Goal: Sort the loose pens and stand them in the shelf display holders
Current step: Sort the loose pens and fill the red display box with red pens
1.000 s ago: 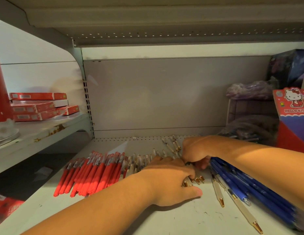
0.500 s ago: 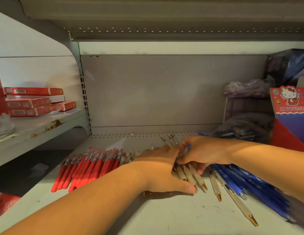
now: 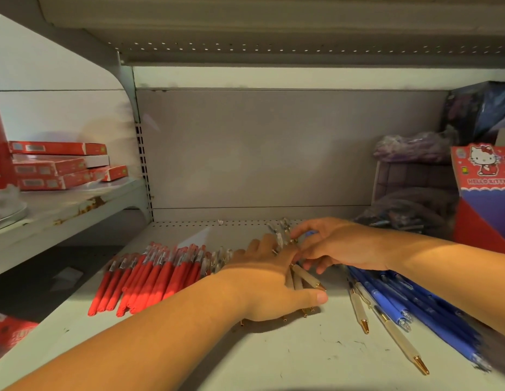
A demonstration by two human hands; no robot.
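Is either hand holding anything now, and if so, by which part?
The left hand lies flat on the cream pens, pressing their barrels, gripping none. The right hand touches the pens' clip ends with its fingertips; whether it pinches one cannot be told.

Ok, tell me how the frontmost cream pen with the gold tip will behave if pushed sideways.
The cream pen has a slim round barrel, so it would probably roll on the flat shelf. It looks rigid and likely light. The blue pens lying beside it would probably stop it rolling right.
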